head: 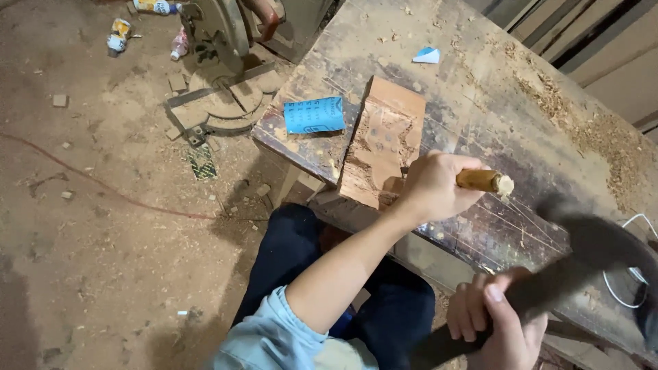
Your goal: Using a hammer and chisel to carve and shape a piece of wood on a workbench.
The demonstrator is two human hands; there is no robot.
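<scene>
My left hand point(432, 186) grips a chisel with a round wooden handle point(483, 181); its butt end sticks out to the right of my fist. The blade end is hidden behind my hand, against a reddish-brown carved wood block point(381, 142) lying on the worn workbench point(480, 82). My right hand point(497, 316) is closed around the handle of a dark mallet point(596, 247), which is blurred by motion and sits to the lower right of the chisel's butt.
A blue folded sheet point(314, 114) lies left of the block; a small blue-and-white scrap point(427, 55) lies further back. Wood shavings point(582, 116) cover the bench's right side. A white cord point(627, 288) loops at right. A mitre saw point(219, 62) and bottles stand on the dusty floor.
</scene>
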